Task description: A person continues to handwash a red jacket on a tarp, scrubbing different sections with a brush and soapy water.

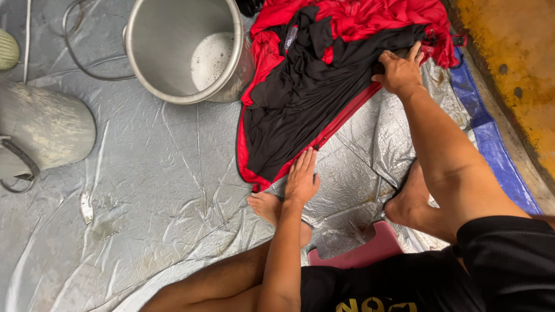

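A wet red and black garment (306,98) lies spread on a silver tarp (156,185). My left hand (302,176) rests flat, fingers together, on the garment's near red edge. My right hand (399,69) presses down on the black cloth near the far right, fingers spread, with a fold of the cloth bunched under them. More red cloth (370,17) is piled at the top of the garment.
A large metal pot (173,52) holding soapy water stands left of the garment. A grey overturned vessel (40,130) lies at far left. A hose (81,58) curls behind the pot. My bare feet (266,205) and a pink stool (364,251) are below. A blue tarp edge (491,144) and yellow floor (514,46) lie right.
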